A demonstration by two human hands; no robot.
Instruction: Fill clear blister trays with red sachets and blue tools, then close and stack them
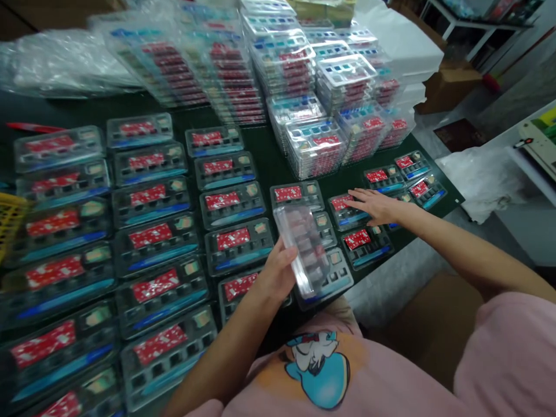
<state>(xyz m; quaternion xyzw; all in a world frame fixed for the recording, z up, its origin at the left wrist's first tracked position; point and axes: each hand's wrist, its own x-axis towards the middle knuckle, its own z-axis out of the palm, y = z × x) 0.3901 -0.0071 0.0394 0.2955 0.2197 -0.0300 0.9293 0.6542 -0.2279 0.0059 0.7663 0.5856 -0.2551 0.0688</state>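
Note:
My left hand (277, 271) grips a stack of clear plastic trays (304, 246), tilted above the table, with the thumb along its near side. Beneath that stack, filled trays partly show, one with a blue pen at the front edge (339, 269). My right hand (376, 205) is spread, palm down, its fingertips over a filled tray (343, 215) that holds a red patterned packet and blue pens. Whether the fingers press on it cannot be made out. Just in front of that hand lies another such tray (367, 246).
Rows of filled trays (152, 234) cover the left of the dark table (278, 153). Tall stacks of packed trays (315, 147) stand at the back. A plastic bag (65, 63) lies back left, a yellow basket (11, 223) at the left edge. Cardboard boxes (452, 87) sit beyond the table.

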